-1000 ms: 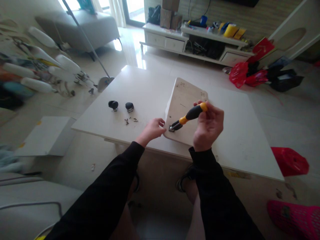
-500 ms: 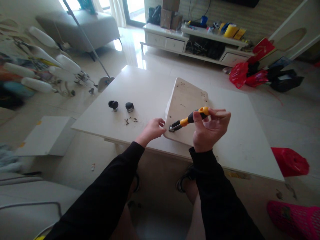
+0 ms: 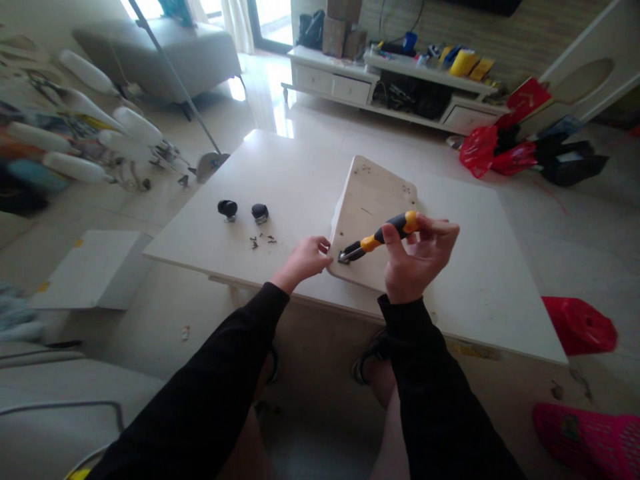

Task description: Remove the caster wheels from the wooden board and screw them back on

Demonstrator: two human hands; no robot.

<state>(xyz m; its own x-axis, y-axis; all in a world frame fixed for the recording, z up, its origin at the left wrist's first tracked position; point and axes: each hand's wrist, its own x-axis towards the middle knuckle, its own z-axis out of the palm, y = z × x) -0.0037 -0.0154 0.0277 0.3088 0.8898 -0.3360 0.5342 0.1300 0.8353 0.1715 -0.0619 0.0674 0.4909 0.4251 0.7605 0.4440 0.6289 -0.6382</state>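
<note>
My right hand (image 3: 417, 260) is closed around the black and yellow handle of a screwdriver (image 3: 373, 241). The screwdriver slants down to the left, its tip at a caster (image 3: 354, 251) on the near-left corner of a cream-white board with rounded corners (image 3: 377, 200). Screw holes show at the board's other corners. My left hand (image 3: 307, 258) grips the board's left edge beside that caster, thumb and fingers bent. To the left on the table lie two loose black casters, one on its side (image 3: 228, 209) and another (image 3: 259, 213), with several small screws (image 3: 255, 244) in front of them.
The white table (image 3: 480, 267) carries all of this. A red plastic stool (image 3: 580, 325) stands past its right edge, and a pink basket (image 3: 585, 437) is at the lower right. On the floor at left sits a white box (image 3: 95, 270). A low cabinet (image 3: 330, 83) lines the far wall.
The screwdriver handle has turned in my right hand, showing more black on top, and the right fingers have shifted slightly. My left hand and the board stay in place.
</note>
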